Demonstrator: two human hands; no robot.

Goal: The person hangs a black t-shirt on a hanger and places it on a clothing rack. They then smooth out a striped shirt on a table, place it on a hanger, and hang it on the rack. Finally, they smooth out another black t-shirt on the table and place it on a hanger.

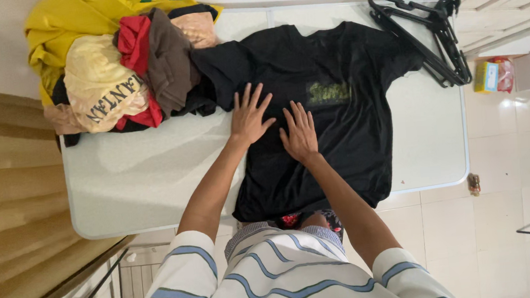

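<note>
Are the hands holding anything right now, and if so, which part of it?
Nothing is held. The left hand and right hand lie flat, fingers spread, pressing on the chest area of the black T-shirt laid out on the white table.

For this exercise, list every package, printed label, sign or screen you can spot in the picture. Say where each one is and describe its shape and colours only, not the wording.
Small box package: on the floor right of the table, rectangular, yellow with a blue-and-white panel.
Red packet: right beside the box, crinkled, red.
Print on black T-shirt: chest area, just beyond the right hand, small greenish patch.
Lettering on cream garment: in the clothes pile, dark curved characters.
No signs or screens.
</note>
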